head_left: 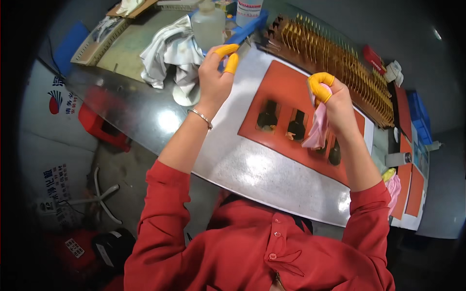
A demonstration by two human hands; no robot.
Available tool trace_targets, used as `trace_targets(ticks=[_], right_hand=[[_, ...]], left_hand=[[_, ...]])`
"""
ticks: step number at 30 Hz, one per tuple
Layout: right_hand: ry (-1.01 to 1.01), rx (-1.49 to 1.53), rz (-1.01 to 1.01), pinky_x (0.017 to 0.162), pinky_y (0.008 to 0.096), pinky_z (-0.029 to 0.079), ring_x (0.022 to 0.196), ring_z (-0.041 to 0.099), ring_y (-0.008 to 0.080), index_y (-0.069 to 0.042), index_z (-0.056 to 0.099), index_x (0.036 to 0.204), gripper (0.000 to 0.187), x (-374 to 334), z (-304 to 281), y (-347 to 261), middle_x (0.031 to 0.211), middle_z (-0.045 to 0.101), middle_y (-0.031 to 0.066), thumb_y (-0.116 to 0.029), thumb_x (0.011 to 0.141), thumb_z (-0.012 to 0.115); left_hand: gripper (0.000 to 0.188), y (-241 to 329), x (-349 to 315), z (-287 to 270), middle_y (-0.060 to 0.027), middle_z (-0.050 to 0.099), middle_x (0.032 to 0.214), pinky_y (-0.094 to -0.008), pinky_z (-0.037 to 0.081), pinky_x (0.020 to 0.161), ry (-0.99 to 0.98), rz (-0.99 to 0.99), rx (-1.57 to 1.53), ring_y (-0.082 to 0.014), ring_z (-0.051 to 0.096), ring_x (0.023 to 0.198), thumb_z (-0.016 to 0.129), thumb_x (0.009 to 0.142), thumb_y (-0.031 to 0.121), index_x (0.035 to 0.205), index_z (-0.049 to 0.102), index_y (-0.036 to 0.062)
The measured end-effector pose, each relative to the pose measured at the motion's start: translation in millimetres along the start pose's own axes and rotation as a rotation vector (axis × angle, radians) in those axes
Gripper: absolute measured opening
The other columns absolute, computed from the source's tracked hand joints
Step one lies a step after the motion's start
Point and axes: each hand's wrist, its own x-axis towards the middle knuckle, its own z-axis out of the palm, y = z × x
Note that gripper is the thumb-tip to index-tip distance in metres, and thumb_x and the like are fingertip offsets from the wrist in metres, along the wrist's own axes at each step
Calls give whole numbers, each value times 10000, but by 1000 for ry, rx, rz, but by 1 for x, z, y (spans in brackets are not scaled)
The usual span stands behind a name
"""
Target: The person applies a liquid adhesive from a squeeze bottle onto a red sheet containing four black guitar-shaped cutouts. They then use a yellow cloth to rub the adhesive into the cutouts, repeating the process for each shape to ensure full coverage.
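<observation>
Yellow finger cots cover the thumb and forefinger of each hand. My right hand point(336, 104) is closed on a pink cloth point(318, 127) that hangs over an orange-red mat point(286, 82). A thin edge shows beside its fingers, too small to name. My left hand point(216, 77) is raised left of the mat, thumb and forefinger curled toward each other. What lies between them, if anything, I cannot make out. On the mat lie several dark flat pieces, among them one point(268, 115) at the left and another point(296, 125) beside it; the cloth partly hides others.
A brown rack point(335, 58) of upright golden pieces runs behind the mat. Crumpled white cloth point(170, 48), a translucent bottle point(208, 26) and a white container point(248, 12) stand at the back left. A small bottle point(398, 159) lies at right. A red stool point(102, 119) is on the left.
</observation>
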Motion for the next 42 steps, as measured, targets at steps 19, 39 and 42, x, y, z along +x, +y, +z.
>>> trace_targets(ticks=[19, 39, 42], right_hand=[[-117, 921, 63, 402, 244, 361, 501, 485, 118, -83, 592, 859, 179, 196, 94, -16, 723, 593, 36, -155, 917, 438], [-131, 983, 136, 391, 227, 386, 545, 548, 122, -73, 590, 914, 217, 202, 106, -28, 776, 621, 58, -194, 948, 413], [-157, 1011, 86, 409, 263, 375, 466, 474, 124, -93, 581, 787, 187, 203, 91, -20, 626, 541, 17, -101, 866, 412]], left_hand=[[746, -38, 79, -31, -205, 517, 1170, -371, 428, 892, 4, -224, 358, -313, 531, 1069, 796, 662, 298, 1212, 411, -27], [577, -50, 82, -35, -119, 594, 1057, -302, 468, 811, 33, -237, 177, -189, 589, 941, 800, 676, 148, 1126, 471, -3], [622, -38, 84, -21, -128, 579, 1094, -305, 451, 832, 48, -219, 316, -201, 565, 971, 789, 696, 202, 1176, 468, -27]])
